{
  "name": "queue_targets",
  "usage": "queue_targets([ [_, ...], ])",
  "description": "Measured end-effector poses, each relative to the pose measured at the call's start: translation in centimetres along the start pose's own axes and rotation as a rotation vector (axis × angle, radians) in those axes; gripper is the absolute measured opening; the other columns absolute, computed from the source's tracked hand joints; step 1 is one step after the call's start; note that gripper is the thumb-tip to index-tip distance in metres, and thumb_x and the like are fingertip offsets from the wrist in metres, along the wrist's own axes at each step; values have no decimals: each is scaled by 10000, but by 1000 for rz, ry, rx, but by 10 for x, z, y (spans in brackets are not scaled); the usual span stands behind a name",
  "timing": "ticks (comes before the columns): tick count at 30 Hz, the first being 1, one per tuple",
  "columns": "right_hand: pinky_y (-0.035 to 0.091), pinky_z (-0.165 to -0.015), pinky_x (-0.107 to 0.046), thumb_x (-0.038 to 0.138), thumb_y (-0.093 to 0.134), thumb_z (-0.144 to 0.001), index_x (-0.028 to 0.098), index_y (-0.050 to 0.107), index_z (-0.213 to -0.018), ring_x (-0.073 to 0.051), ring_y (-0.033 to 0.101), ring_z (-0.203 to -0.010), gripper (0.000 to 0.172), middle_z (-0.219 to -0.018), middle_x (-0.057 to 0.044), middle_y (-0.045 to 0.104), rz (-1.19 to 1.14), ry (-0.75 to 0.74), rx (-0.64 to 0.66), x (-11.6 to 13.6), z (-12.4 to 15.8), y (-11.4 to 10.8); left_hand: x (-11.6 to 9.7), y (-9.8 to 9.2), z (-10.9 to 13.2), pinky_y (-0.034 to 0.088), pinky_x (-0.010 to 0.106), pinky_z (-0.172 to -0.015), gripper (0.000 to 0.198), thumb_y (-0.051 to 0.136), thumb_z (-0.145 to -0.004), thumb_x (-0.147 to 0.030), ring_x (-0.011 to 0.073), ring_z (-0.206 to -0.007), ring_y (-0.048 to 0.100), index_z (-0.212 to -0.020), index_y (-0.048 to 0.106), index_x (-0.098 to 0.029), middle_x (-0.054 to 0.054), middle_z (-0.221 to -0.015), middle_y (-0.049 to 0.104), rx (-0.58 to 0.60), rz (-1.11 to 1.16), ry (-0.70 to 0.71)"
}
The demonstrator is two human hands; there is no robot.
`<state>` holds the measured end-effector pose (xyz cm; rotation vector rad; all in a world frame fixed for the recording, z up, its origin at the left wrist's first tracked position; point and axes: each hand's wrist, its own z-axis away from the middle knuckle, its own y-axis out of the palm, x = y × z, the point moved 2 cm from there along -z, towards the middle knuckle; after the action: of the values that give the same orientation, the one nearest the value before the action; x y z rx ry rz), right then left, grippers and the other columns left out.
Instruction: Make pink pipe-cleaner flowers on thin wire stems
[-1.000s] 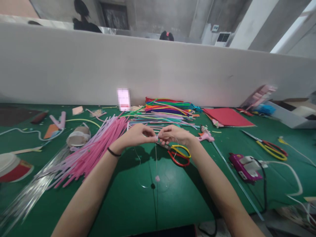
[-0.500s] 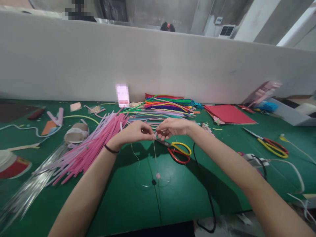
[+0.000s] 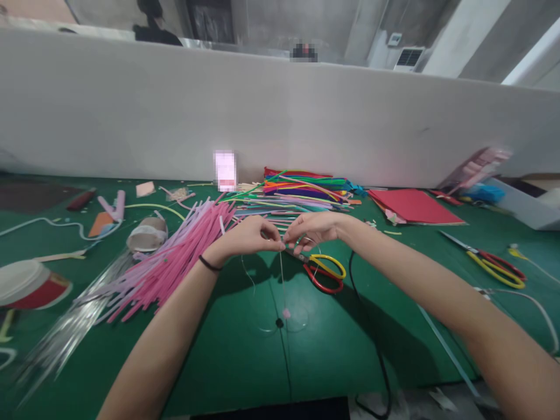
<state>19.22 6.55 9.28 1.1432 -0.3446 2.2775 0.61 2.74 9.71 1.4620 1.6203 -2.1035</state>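
Note:
My left hand (image 3: 258, 234) and my right hand (image 3: 312, 231) meet fingertip to fingertip above the green table. Both are closed in a pinch around a thin pale thread (image 3: 282, 277). This thread hangs straight down from the fingertips towards a small pink piece (image 3: 286, 314) low in front of me. What sits right between the fingertips is too small to make out. A loose clear strand curves down beside each hand. Scissors with red and yellow handles (image 3: 329, 257) lie just below my right hand, their blades partly hidden by it.
Pink and lilac pipe cleaners (image 3: 184, 259) lie left of my hands, with a multicoloured bundle (image 3: 306, 185) behind. Further right are red sheets (image 3: 415, 206) and more scissors (image 3: 485, 262). A paper tub (image 3: 32, 284) stands at left; a pale partition (image 3: 280, 111) closes the back.
The view has swung slightly left, so the table's things appear further right. My two hands stay pinched together over the table, with little visible change in their pose.

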Motion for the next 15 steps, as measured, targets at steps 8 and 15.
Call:
queue_targets([
  [8, 601, -646, -206, 306, 823, -669, 95, 724, -903, -167, 727, -758, 331, -891, -98, 743, -1, 13, 5, -1, 1, 3, 5, 1, -3, 383, 213, -588, 214, 678, -748, -357, 123, -638, 562, -778, 760, -162, 1, -664, 668, 23, 6, 17],
  [15, 585, -602, -194, 300, 824, -650, 129, 731, -849, -158, 720, -726, 278, -834, -71, 746, 53, -74, -92, -6, -1, 6, 14, 2, -6, 391, 217, -612, 220, 674, -753, -363, 131, -665, 571, -798, 763, -166, 2, -693, 684, 25, 10, 14],
])
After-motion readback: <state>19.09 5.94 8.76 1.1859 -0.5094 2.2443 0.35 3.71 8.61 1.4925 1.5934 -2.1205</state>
